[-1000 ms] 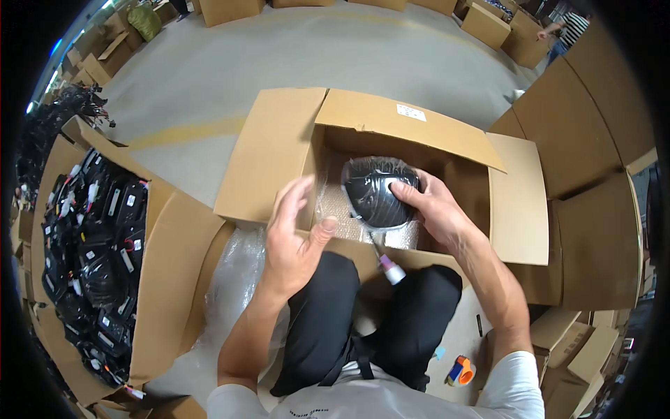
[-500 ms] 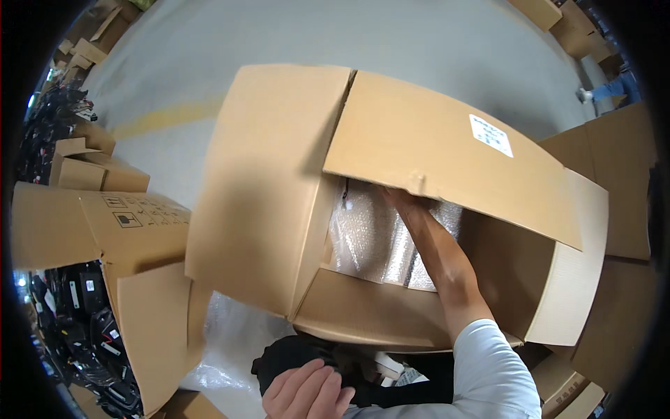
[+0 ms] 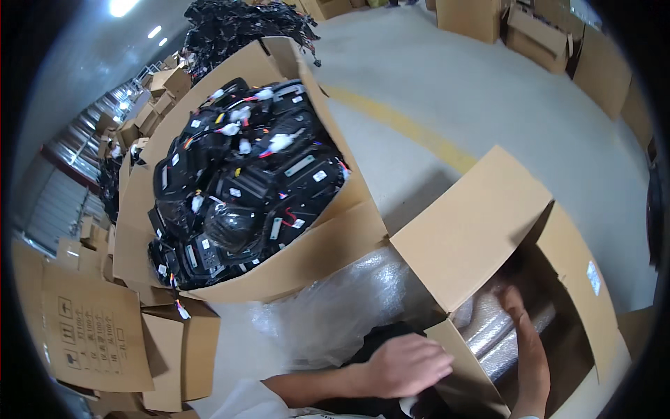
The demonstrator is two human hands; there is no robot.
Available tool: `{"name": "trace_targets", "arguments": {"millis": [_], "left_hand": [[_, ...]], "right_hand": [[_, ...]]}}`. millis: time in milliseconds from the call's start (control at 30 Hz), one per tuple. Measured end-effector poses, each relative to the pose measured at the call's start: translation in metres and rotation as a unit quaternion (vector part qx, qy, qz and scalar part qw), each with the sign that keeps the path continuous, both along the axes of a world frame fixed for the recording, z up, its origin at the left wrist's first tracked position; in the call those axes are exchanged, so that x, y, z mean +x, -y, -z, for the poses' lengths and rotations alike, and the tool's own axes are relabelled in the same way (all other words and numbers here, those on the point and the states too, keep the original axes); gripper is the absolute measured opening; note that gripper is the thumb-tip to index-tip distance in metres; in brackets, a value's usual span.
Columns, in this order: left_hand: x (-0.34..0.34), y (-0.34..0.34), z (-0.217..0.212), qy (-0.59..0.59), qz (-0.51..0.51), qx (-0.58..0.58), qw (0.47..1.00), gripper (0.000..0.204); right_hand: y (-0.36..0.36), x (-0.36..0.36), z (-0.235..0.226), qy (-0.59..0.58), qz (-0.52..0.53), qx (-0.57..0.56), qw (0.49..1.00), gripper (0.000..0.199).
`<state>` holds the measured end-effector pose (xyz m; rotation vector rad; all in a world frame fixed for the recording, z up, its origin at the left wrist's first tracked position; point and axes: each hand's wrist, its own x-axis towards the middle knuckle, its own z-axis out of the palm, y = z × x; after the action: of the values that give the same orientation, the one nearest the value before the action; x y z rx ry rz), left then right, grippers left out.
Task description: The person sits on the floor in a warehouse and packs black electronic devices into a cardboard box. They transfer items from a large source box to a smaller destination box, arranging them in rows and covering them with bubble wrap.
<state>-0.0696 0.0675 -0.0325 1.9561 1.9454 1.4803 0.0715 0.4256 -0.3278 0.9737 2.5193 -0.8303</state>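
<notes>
An open cardboard box [image 3: 474, 216] stands at the lower right with its flaps folded out. Clear bubble wrap [image 3: 492, 342] covers what lies inside it. My right hand [image 3: 513, 302] reaches down into this box and rests at the far part of the wrap, fingers extended and partly in shadow. Outside the near wall, my left hand [image 3: 410, 364] hovers over my dark-clad leg. Its fingers are bent and close together, with nothing visible in them.
Left of centre, a large open box [image 3: 356, 223] is heaped with black plastic units [image 3: 244, 181] with wires and white connectors. Loose clear plastic sheeting [image 3: 328, 300] lies on the floor between the boxes. A printed carton [image 3: 94, 328] stands at the left; more boxes [image 3: 537, 42] line the far right.
My view has swung left, bringing the full box of black units into sight. My left hand has moved right toward the open box. The right hand remains inside that box.
</notes>
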Motion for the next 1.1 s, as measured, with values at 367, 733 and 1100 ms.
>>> {"name": "trace_targets", "arguments": {"millis": [367,733,1100], "left_hand": [[-0.244,0.162,-0.172,-0.348,-0.478,-0.039,0.806,0.056],[-0.296,0.216,-0.186,-0.474,-0.464,-0.016,0.748,0.057],[-0.088,0.069,-0.128,-0.526,0.086,0.15,0.833,0.028]], "right_hand": [[0.101,0.139,-0.22,-0.091,0.074,-0.017,0.993,0.049],[0.17,0.121,-0.292,-0.124,0.051,-0.018,0.991,0.043],[0.226,0.027,-0.374,-0.466,0.198,-0.512,0.693,0.083]]}}
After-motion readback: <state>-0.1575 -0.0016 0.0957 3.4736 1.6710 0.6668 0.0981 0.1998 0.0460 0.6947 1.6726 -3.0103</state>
